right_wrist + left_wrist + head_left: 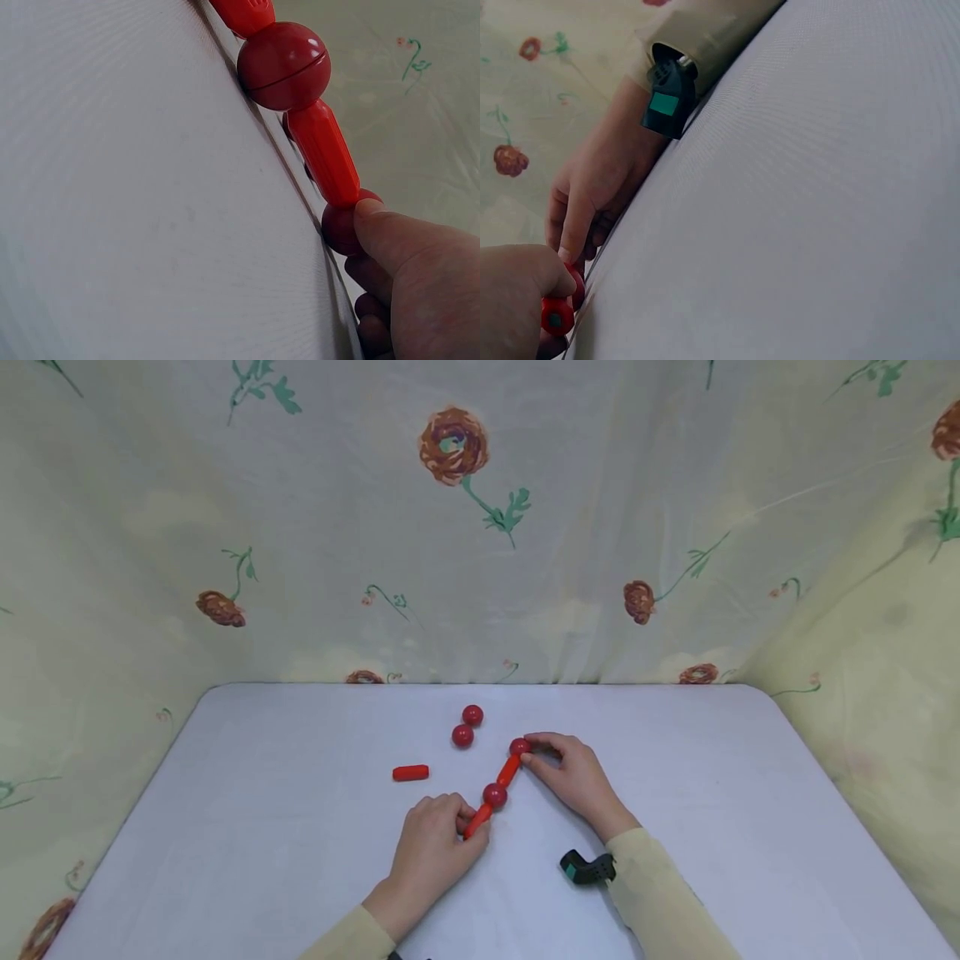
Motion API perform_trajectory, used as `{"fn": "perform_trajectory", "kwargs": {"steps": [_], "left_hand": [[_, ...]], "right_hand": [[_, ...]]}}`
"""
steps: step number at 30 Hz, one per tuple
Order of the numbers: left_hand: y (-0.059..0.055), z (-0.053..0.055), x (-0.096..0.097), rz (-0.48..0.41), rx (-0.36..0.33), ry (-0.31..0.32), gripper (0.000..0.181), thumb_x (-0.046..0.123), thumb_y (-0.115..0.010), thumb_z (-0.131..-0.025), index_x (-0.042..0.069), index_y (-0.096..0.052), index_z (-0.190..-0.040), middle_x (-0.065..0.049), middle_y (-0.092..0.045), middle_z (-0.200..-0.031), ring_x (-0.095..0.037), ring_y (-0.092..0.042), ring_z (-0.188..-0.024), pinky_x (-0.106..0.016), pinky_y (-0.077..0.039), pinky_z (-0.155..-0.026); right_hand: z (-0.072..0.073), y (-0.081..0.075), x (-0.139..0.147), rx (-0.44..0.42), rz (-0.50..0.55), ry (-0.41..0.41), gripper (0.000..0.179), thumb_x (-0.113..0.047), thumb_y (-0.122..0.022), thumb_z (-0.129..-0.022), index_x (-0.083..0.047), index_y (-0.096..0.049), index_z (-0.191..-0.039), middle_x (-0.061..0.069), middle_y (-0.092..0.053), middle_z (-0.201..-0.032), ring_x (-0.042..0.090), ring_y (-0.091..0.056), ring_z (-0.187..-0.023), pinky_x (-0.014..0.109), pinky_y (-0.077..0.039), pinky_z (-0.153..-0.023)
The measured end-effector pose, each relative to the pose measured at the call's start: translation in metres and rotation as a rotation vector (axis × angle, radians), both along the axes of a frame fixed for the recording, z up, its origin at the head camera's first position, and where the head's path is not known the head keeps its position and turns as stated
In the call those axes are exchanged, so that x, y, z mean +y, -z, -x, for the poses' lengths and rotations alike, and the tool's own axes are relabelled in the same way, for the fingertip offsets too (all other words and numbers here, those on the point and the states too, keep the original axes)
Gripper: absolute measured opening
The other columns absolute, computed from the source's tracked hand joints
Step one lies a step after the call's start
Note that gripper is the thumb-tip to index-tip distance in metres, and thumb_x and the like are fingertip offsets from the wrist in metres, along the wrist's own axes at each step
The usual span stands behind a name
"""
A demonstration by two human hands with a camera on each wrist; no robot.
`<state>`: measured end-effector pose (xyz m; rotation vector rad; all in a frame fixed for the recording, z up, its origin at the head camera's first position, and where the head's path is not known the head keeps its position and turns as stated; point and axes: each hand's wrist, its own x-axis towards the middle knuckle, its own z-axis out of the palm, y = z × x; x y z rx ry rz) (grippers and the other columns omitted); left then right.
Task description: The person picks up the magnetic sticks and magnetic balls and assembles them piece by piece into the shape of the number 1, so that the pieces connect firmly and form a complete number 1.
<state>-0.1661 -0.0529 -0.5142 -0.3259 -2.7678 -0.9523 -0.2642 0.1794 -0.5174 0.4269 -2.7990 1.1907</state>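
Observation:
A chain of red pieces runs slantwise between the two hands: rod, ball, rod, ball. My left hand (438, 839) pinches the near red rod (477, 821) at its free end; in the left wrist view that rod's end (556, 318) shows a dark round centre. The middle dark-red ball (495, 795) joins the near rod to the far red rod (508, 771). At the far end, my right hand (573, 777) holds the end ball (520, 747) between thumb and fingers. In the right wrist view, the thumb lies on this end ball (343, 226), and a seam line crosses the middle ball (285, 66).
Two loose dark-red balls, one (472, 716) behind the other (462, 736), lie beyond the chain. A loose red rod (411, 772) lies to their left. White cloth covers the table (285, 777); a flowered curtain (562, 527) hangs behind it. The right wrist carries a black device (587, 867).

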Motion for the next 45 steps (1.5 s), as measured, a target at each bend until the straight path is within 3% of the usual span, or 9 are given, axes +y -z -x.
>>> {"fn": "perform_trajectory", "kwargs": {"steps": [14,22,28,32,37,45], "left_hand": [[-0.002,-0.001,-0.002,-0.006,-0.032,0.011,0.02,0.036,-0.076,-0.083,0.02,-0.065,-0.088,0.016,-0.051,-0.067,-0.007,-0.047,-0.067,-0.028,-0.04,-0.065],[-0.001,-0.001,-0.001,-0.013,-0.054,0.009,0.021,0.037,-0.076,-0.084,0.019,-0.066,-0.089,0.016,-0.052,-0.068,-0.008,-0.047,-0.07,-0.029,-0.04,-0.067],[-0.002,-0.001,-0.001,-0.01,-0.06,-0.005,0.022,0.038,-0.076,-0.083,0.02,-0.066,-0.09,0.016,-0.052,-0.069,-0.008,-0.047,-0.07,-0.029,-0.041,-0.066],[-0.001,0.0,-0.002,-0.011,-0.054,0.002,0.022,0.038,-0.075,-0.083,0.02,-0.066,-0.09,0.017,-0.052,-0.069,-0.008,-0.047,-0.071,-0.029,-0.04,-0.066],[0.0,0.0,-0.002,-0.002,-0.048,0.006,0.022,0.04,-0.075,-0.083,0.02,-0.065,-0.089,0.018,-0.052,-0.068,-0.008,-0.047,-0.07,-0.029,-0.04,-0.066],[-0.001,0.001,-0.003,-0.007,-0.049,0.007,0.023,0.039,-0.076,-0.082,0.02,-0.065,-0.09,0.017,-0.052,-0.068,-0.008,-0.047,-0.071,-0.029,-0.04,-0.066]], "right_hand": [[-0.004,-0.001,-0.002,-0.001,0.022,0.02,0.041,-0.037,-0.072,-0.091,-0.018,-0.066,-0.127,-0.002,-0.065,-0.122,0.021,-0.058,-0.115,0.045,-0.047,-0.097],[-0.014,0.002,0.001,0.066,0.096,0.078,0.042,-0.036,-0.073,-0.091,-0.017,-0.064,-0.127,-0.001,-0.064,-0.118,0.016,-0.059,-0.105,0.038,-0.051,-0.089],[-0.025,0.0,-0.003,0.067,0.132,0.132,0.049,-0.041,-0.071,-0.091,-0.018,-0.06,-0.132,-0.003,-0.064,-0.109,0.013,-0.058,-0.098,0.036,-0.052,-0.083],[-0.035,0.001,-0.007,0.073,0.14,0.108,0.047,-0.039,-0.071,-0.091,-0.017,-0.06,-0.131,-0.004,-0.064,-0.105,0.012,-0.059,-0.094,0.031,-0.053,-0.08],[-0.05,0.001,-0.014,0.12,0.124,0.019,0.04,-0.032,-0.074,-0.091,-0.016,-0.064,-0.126,-0.004,-0.064,-0.105,0.01,-0.06,-0.091,0.028,-0.054,-0.076],[-0.058,0.0,-0.021,0.139,0.119,-0.044,0.032,-0.027,-0.076,-0.089,-0.02,-0.068,-0.119,-0.009,-0.063,-0.102,0.007,-0.058,-0.09,0.027,-0.053,-0.075]]}}
